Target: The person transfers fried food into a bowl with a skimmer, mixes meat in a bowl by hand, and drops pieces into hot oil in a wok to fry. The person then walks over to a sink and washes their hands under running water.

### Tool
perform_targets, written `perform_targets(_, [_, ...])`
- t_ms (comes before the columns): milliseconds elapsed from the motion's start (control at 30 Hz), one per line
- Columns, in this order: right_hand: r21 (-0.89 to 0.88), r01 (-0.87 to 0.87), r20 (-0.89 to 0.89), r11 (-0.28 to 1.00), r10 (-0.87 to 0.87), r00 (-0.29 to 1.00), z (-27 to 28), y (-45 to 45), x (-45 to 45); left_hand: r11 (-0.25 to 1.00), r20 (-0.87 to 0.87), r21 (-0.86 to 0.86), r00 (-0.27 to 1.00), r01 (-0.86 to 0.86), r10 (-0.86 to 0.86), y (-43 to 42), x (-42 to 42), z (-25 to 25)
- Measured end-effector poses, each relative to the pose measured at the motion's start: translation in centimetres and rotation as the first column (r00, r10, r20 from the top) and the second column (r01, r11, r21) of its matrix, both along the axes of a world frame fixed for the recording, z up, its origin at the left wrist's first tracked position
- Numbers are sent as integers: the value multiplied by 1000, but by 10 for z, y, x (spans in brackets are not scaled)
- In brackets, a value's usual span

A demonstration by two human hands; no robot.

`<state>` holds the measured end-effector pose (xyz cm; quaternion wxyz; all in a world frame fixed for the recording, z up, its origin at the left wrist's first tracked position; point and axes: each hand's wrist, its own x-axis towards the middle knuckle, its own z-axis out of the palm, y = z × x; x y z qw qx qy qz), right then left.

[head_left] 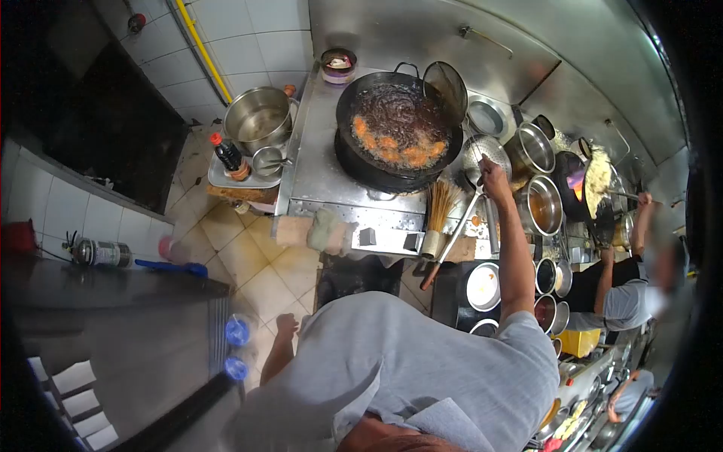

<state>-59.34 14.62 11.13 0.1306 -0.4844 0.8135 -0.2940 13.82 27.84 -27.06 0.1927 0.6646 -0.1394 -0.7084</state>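
My right hand (493, 178) is closed on the thin handle of a round mesh strainer (444, 84), which stands tilted at the right rim of a large black wok (348, 154). Dark oil bubbles in the wok, and orange-brown fried pieces (388, 147) float along its near side. Beneath my right hand lies a perforated skimmer (480, 145); a long wood-tipped handle (452, 245) slants toward the stove's front edge. My left hand (287, 325) hangs low beside my body, its fingers loosely curled with nothing visible in them.
A bamboo brush (439, 207) and folded cloths (327, 230) lie along the stove front. Left stand a steel pot (258, 120) and a red-capped bottle (228, 154). Steel pots (544, 207) crowd the right, where another person (614, 290) works at a second wok.
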Motion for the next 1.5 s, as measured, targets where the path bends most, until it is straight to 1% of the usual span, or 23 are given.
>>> perform_targets(33, [52, 21, 115, 998, -27, 993, -3, -3, -2, 993, 81, -83, 993, 89, -83, 6, -1, 4])
perform_targets(133, [128, -39, 250, 991, 6, 968, -8, -10, -1, 889, 349, -275, 899, 367, -263, 30, -8, 7])
perform_targets(233, [200, -90, 405, 976, 1, 914, -6, -14, 13, 715, 630, -165, 631, 679, -453, 66, -6, -15])
perform_targets(300, [194, -66, 555, 979, -54, 830, -8, -16, 22, 669, 714, -143, 544, 730, -440, 76, -16, 5])
perform_targets(333, [146, -85, 706, 986, -44, 707, -16, -17, 24, 517, 714, 33, 342, 856, -611, 88, -9, 4])
perform_targets(367, [144, -87, 709, 986, -41, 704, -23, -17, 27, 518, 717, 35, 340, 855, -609, 98, -2, 4])
perform_targets(433, [142, -77, 771, 987, -62, 634, -28, -21, 40, 5, 805, 157, -125, 988, -579, 109, 5, 3])
perform_targets(467, [148, -134, 832, 980, -50, 552, -24, -23, 45, 129, 811, 174, -68, 976, -582, 111, 4, 2])
perform_targets(500, [145, -138, 832, 980, -46, 552, -25, -25, 51, 133, 812, 173, -65, 976, -580, 112, 3, 1])
perform_targets(567, [131, -138, 894, 982, -56, 445, -31, -27, 64, 222, 838, 133, 10, 966, -546, 112, 5, -1])
perform_targets(600, [123, -127, 906, 984, -60, 418, -32, -28, 70, 224, 838, 136, 9, 965, -546, 110, 4, -1])
perform_targets(633, [123, -127, 907, 984, -60, 416, -35, -29, 76, 175, 842, 172, -52, 969, -537, 106, 2, -3])
perform_targets(667, [104, -125, 937, 987, -55, 345, -37, -29, 82, 125, 844, 207, -113, 970, -524, 100, 0, -5])
perform_targets(733, [96, -118, 967, 988, -65, 245, -34, -30, 94, 116, 862, 176, -96, 978, -497, 86, -3, 2])
perform_targets(900, [43, -116, 987, 992, -24, 157, -33, -31, 111, 71, 919, 58, -26, 996, -393, 46, -13, 56])
perform_targets(967, [22, -90, 997, 996, -15, 80, -29, -30, 116, 236, 758, 45, 121, 971, -641, 30, -21, 74])
perform_targets(1000, [22, -86, 997, 996, -15, 79, -25, -29, 119, 325, 693, 35, 211, 945, -689, 27, -19, 72])
perform_targets(1100, [36, -54, 997, 998, -32, 76, -19, -25, 124, 475, 653, 12, 353, 880, -670, 30, -14, 64])
perform_targets(1167, [-3, -37, 1000, 999, 3, 4, -18, -20, 122, 535, 665, -8, 404, 845, -628, 38, -9, 51])
perform_targets(1267, [-27, 15, 999, 1000, 26, 34, -16, -14, 126, 557, 713, -21, 403, 830, -574, 56, -4, 30])
perform_targets(1400, [7, 83, 990, 997, -18, 140, 13, -15, 121, 412, 831, 12, 220, 911, -510, 95, -2, 1])
perform_targets(1433, [-13, 73, 981, 997, -1, 192, 22, -22, 121, 358, 858, 27, 162, 933, -488, 104, -4, -4])
perform_targets(1500, [-55, 45, 895, 997, 30, 445, 26, -52, 112, 350, 861, 31, 153, 936, -485, 116, -9, -1])
